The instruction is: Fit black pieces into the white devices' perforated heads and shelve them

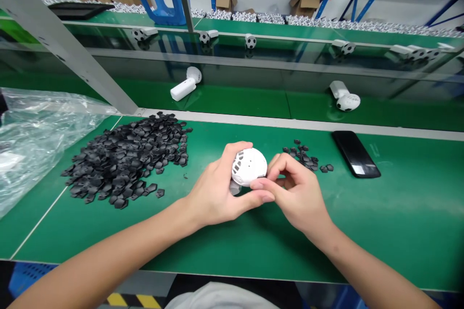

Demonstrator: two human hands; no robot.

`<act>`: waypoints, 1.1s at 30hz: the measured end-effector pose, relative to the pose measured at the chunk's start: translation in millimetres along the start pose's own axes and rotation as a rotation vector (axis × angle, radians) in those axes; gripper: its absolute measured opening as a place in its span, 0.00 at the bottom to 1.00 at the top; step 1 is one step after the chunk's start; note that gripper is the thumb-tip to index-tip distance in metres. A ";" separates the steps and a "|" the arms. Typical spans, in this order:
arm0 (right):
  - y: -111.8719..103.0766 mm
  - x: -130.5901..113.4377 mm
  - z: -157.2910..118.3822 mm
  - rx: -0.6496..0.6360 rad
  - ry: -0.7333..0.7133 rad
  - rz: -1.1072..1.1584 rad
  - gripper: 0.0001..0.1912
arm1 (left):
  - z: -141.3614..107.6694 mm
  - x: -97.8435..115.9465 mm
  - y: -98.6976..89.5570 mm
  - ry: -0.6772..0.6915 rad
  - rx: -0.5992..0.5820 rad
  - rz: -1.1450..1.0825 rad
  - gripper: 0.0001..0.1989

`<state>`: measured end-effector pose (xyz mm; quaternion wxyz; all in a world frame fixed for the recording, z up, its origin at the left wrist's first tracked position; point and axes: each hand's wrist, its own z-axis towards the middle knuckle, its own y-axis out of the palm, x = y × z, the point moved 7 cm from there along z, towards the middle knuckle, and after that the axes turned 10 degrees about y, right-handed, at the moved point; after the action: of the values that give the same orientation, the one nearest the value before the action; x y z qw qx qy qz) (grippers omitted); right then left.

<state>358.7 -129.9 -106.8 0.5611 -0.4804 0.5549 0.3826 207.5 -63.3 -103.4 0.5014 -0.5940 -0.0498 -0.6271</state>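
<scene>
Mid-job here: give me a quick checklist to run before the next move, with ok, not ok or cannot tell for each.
1. Left hand gripping the white slotted plastic ball shell: ok.
2. Right hand against the shell: ok.
3. Small grey piece under the shell, identity: cannot tell.
4. Large heap of black polygonal patches within reach, left of the hands: ok.
5. Smaller heap of black polygonal patches within reach, to the right: ok.
6. Black glossy smartphone lying apart from the hands: ok.
</scene>
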 end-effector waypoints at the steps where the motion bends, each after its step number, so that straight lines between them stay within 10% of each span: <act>1: -0.1 0.5 0.4 0.004 -0.019 -0.009 0.18 | 1.3 0.8 -0.2 -0.005 -0.012 0.006 0.43; 10: -1.7 -1.0 4.3 -0.055 0.047 0.042 0.29 | 3.0 3.3 -0.7 0.140 0.007 -0.007 0.40; 21: -4.7 -6.1 11.1 -0.143 -0.054 -0.017 0.19 | 5.2 0.5 0.2 0.130 -0.025 -0.027 0.40; 29: -91.1 1.1 54.5 0.178 -0.180 -0.810 0.15 | 0.7 11.4 -25.9 0.228 0.110 0.185 0.32; 33: -109.2 27.1 69.6 0.139 -0.099 -1.000 0.14 | -6.7 5.4 -46.3 0.235 0.256 0.162 0.36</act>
<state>484.0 -92.5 -126.5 0.7320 -0.6301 0.2539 0.0515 172.1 -48.0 -76.4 0.6241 -0.4500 -0.0221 -0.6384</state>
